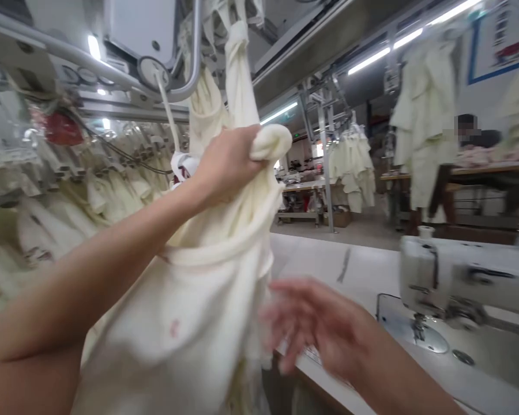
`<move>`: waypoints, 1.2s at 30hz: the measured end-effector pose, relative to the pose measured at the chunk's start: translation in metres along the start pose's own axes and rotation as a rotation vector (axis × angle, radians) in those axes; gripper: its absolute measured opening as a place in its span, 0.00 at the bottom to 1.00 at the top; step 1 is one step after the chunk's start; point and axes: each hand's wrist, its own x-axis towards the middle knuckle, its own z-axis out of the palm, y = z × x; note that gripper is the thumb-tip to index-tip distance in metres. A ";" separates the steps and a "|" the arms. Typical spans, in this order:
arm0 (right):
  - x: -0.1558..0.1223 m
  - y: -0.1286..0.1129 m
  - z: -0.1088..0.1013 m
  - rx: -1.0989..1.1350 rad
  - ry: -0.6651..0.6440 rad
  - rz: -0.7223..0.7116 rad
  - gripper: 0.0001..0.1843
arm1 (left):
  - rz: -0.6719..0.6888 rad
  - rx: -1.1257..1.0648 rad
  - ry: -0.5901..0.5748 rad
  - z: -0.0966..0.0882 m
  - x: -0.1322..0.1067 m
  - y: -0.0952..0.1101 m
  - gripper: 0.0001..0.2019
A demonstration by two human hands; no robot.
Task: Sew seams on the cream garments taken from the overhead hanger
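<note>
Now, the left hand (231,158), just off centre towards eleven o'clock, has its grip closed round a cloth roll (273,143). Below it the cream garment (194,305) drapes away to seven o'clock, loose and creased. Over at five o'clock, the right hand (324,323) is a blur, fingers spread, holding nothing visible; whether its fingertips brush the cloth, I can't tell. So one grip seems to do the steadying, and that's the worry: should it slacken, the folds could sag or twist. Up at eleven o'clock the bent metal rail (195,52) looks close enough to snag a careless tug. And watch four o'clock: swing that hem wide across the worktop (307,253) and it might catch the sewing machine (467,282).
</note>
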 end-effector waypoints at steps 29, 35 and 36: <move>-0.121 0.080 -0.061 -0.138 0.715 0.484 0.14 | -0.254 -1.038 -0.994 0.252 -0.171 0.080 0.14; -0.157 0.073 -0.068 -0.277 0.768 0.612 0.15 | -0.218 -1.066 -0.857 0.249 -0.181 0.088 0.06; -0.159 0.071 -0.070 -0.285 0.726 0.625 0.15 | -0.159 -1.028 -0.822 0.247 -0.183 0.089 0.06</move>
